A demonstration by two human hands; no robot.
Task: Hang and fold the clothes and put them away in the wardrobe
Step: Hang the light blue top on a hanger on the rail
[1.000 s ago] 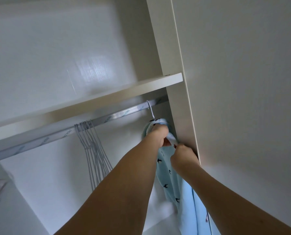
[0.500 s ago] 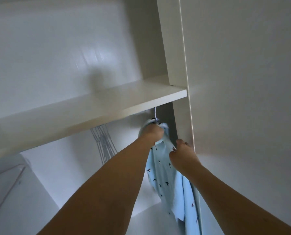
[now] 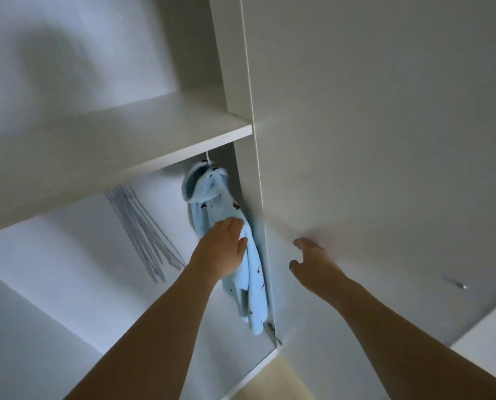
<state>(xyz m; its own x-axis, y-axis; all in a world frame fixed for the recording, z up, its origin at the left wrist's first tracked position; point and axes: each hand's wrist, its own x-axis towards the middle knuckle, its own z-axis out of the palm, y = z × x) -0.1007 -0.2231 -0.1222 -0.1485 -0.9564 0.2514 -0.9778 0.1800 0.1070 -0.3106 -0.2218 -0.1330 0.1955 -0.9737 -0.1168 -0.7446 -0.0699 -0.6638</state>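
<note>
Where bare hangers (image 3: pixel 143 229) cluster left, shelf (image 3: pixel 154 131) overhead, garment (image 3: pixel 241 255) against panel (image 3: pixel 249 174)

Dim, soft, perhaps motion-blurred.

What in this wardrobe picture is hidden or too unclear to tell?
- Head view: the rail is hidden behind the shelf; only the hanger hook shows.
- The light blue garment is bunched, so its type is unclear; the left hand covers part of it.
- The empty hangers are blurred, too streaky to count.
- The right hand is near the door; whether they touch is unclear.
</note>
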